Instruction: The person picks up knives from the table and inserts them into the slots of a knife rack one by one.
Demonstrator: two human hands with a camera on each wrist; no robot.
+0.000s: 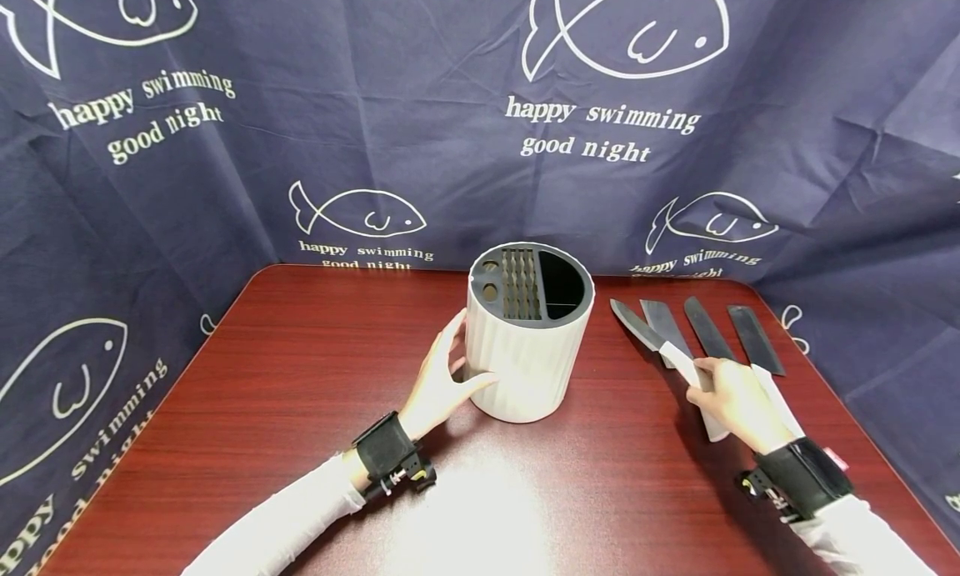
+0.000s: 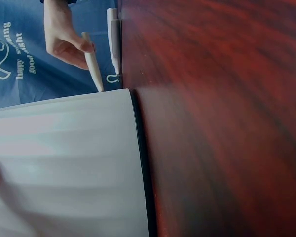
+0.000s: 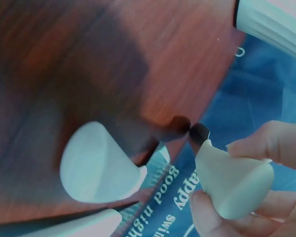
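Observation:
A white ribbed knife block (image 1: 522, 372) stands upright, its dark top divided into round holes, wavy slots and a wide opening. My left hand (image 1: 441, 384) rests against its left side, fingers extended along the wall and thumb across the front. The left wrist view shows the block's wall (image 2: 64, 163) and base edge close up. Over on the right, my right hand (image 1: 738, 397) pinches a knife by its white handle (image 3: 237, 182). That knife's dark blade (image 1: 636, 324) points away and leftward, raised over another knife's blade (image 1: 666, 322).
Two more dark-bladed knives lie on the right, a pointed one (image 1: 708, 330) and a broad one (image 1: 756, 340), partly behind my right hand. The red-brown table (image 1: 337, 334) ends at a blue printed curtain (image 1: 420, 117) behind and on both sides.

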